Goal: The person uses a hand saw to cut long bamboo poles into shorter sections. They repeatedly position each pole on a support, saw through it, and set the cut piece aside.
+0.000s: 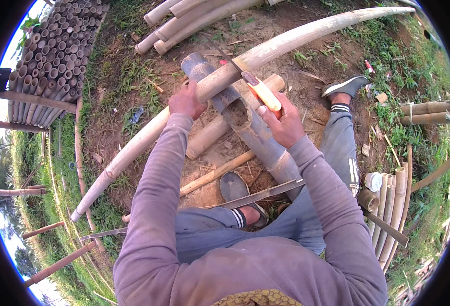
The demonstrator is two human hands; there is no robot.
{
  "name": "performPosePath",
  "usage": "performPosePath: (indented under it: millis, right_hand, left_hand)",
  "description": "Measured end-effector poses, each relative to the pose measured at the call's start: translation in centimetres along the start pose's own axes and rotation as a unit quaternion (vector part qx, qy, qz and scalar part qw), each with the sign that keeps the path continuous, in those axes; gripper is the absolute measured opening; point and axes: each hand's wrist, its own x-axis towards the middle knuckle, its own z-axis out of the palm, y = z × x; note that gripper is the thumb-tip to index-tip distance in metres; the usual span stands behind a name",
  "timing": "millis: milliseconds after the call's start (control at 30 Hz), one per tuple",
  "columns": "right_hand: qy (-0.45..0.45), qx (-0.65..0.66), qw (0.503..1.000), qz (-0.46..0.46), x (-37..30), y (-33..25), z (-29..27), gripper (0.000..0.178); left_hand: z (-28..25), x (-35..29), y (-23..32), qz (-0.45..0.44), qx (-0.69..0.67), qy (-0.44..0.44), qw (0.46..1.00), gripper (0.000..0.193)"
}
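A long pale bamboo pole (133, 148) runs diagonally from the lower left to the upper right, resting across a thick dark grey tube (258, 135) with a notch in its upper side. My left hand (186, 102) is closed around the pole beside the tube. My right hand (286, 122) grips a handsaw by its orange and cream handle (265, 96). The dark saw blade (230, 60) lies against the pole just right of my left hand. How deep it sits in the bamboo cannot be made out.
A shorter bamboo piece (209, 136) lies under the tube. Long flat blades (260, 195) lie near my legs. More bamboo lies at the top (184, 23), with a stacked pile (51, 61) far left. Upright bamboo lengths (391, 204) and a white tub (373, 181) are at right.
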Motion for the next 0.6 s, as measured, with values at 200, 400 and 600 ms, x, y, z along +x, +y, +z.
performPosePath:
  millis: [200, 400, 600]
  right_hand:
    - [0.032, -0.132, 0.990, 0.032, 0.8, -2.8, -0.2, 0.027]
    - [0.006, -0.164, 0.986, 0.042, -13.5, -8.6, -9.2, 0.022]
    - [0.029, -0.130, 0.991, -0.009, -0.5, -1.1, -1.4, 0.020]
  left_hand:
    - [-0.3, 0.0, 0.8, -0.011, -0.002, -0.028, 1.000, 0.073]
    - [-2.2, 0.7, -1.0, 0.009, -0.023, -0.096, 0.995, 0.073]
    - [-2.4, 1.7, 0.0, 0.029, -0.031, -0.103, 0.994, 0.076]
